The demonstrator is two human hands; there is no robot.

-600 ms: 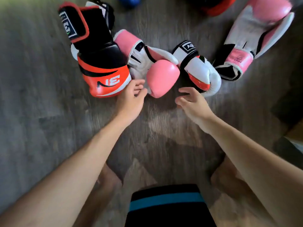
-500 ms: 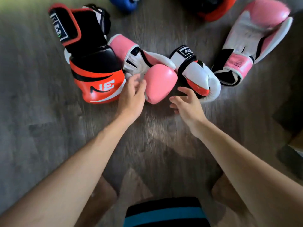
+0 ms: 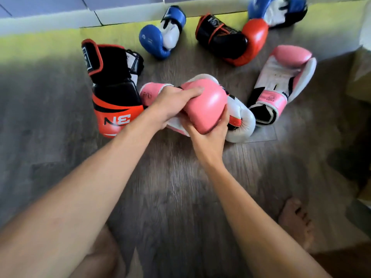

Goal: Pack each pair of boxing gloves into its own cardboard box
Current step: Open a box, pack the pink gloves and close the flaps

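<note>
A pink and white boxing glove sits in the middle of the wooden floor, held by both hands. My left hand grips it from above and the left, fingers curled over its top. My right hand cups its pink front from below. Its matching pink glove lies to the right on the floor. A black and orange glove lies just left of my hands. A white glove with red trim is partly hidden behind the held glove.
Farther back lie a blue and white glove, a black and red glove and another blue and white glove. A cardboard box shows at the right edge. My bare foot rests at lower right.
Both hands closed in from just short of the pink glove and now grip it. The view tilted up, showing more gloves farther back.
</note>
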